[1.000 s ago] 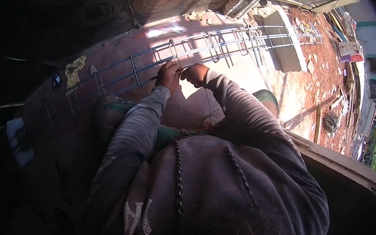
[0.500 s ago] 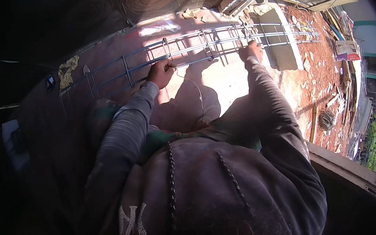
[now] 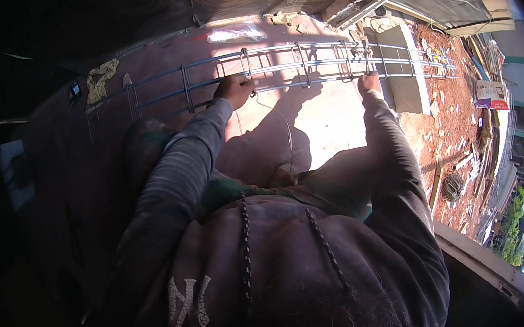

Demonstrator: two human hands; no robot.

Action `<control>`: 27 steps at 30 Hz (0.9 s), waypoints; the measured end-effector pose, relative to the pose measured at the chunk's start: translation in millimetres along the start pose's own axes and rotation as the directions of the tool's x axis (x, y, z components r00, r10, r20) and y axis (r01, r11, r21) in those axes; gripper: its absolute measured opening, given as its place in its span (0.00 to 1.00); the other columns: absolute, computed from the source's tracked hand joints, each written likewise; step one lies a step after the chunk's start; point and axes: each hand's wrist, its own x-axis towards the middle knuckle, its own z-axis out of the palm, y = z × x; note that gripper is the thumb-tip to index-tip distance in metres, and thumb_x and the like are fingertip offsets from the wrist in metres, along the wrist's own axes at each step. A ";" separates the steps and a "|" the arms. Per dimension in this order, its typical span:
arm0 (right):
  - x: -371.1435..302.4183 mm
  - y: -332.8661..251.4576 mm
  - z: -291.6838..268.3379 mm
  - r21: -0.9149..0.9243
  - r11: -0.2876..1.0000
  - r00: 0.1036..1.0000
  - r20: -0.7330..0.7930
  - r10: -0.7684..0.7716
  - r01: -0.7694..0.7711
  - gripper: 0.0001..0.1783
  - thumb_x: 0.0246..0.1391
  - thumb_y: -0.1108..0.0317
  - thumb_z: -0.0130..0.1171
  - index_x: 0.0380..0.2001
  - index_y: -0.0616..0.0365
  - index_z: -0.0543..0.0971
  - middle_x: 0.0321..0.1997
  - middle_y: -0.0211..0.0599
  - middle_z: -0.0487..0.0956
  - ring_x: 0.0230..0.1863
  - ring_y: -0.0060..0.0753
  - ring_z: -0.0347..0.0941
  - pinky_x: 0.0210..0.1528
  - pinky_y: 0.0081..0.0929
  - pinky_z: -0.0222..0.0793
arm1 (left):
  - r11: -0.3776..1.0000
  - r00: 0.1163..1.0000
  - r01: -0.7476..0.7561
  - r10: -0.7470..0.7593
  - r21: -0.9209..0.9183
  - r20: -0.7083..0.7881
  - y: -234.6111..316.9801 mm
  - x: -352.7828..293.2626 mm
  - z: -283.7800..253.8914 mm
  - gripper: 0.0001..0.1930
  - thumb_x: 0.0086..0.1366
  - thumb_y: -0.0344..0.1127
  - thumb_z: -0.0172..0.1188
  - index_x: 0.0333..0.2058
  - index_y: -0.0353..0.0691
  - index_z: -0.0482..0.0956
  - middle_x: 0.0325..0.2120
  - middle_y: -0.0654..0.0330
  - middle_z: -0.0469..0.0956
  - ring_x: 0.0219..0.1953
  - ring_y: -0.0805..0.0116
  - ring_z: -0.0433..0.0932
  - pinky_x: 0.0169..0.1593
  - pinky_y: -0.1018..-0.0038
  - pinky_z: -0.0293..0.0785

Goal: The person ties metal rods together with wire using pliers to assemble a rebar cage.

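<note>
A long rebar cage [image 3: 328,62] of thin steel bars and rectangular stirrups lies across in front of me. My left hand [image 3: 236,91] is closed at the cage's near bar, beside a stirrup. A thin tie wire [image 3: 286,122] runs from its fingers and curves down toward my legs. Farther right, my right hand [image 3: 368,82] is closed on the near bar, next to another stirrup [image 3: 366,56]. Its fingertips are small and partly hidden, so any wire in them cannot be made out.
The cage's right part passes over a pale block [image 3: 403,73]. Reddish soil [image 3: 449,135] with scraps lies beyond, along with a coil of wire [image 3: 453,187] and a printed box [image 3: 490,94]. A yellowish cloth [image 3: 102,79] and a clear plastic sheet [image 3: 236,33] lie past the cage.
The whole view has shifted a little. Against the cage, my right hand has come slightly nearer to me, and my left hand has moved slightly farther in over the near bar.
</note>
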 end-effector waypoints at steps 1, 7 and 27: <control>-8.8 -12.2 -5.7 0.363 0.918 0.987 0.081 0.139 -0.159 0.17 0.58 0.65 0.54 0.50 0.59 0.72 0.37 0.47 0.78 0.39 0.45 0.76 0.42 0.41 0.72 | 1.000 1.000 -0.002 0.002 -0.002 0.002 -4.4 1.4 -0.7 0.20 0.66 0.50 0.65 0.35 0.34 0.86 0.25 0.61 0.83 0.27 0.75 0.82 0.36 0.73 0.78; -110.1 -88.9 -107.5 0.913 0.259 0.928 0.353 -0.118 -0.315 0.13 0.66 0.60 0.53 0.45 0.57 0.76 0.23 0.33 0.75 0.18 0.20 0.71 0.17 0.22 0.67 | 0.998 1.000 0.003 -0.001 -0.062 0.022 -11.5 8.5 -2.7 0.19 0.66 0.47 0.65 0.34 0.32 0.85 0.25 0.59 0.84 0.26 0.75 0.83 0.35 0.73 0.79; -190.7 -214.1 -153.4 0.011 0.935 0.817 0.481 -0.317 0.355 0.18 0.69 0.59 0.44 0.58 0.42 0.74 0.44 0.47 0.84 0.47 0.54 0.80 0.49 0.48 0.73 | 0.989 0.980 0.129 -0.139 0.075 0.144 22.4 10.5 -14.8 0.22 0.62 0.53 0.65 0.27 0.34 0.85 0.20 0.57 0.83 0.24 0.67 0.82 0.35 0.69 0.77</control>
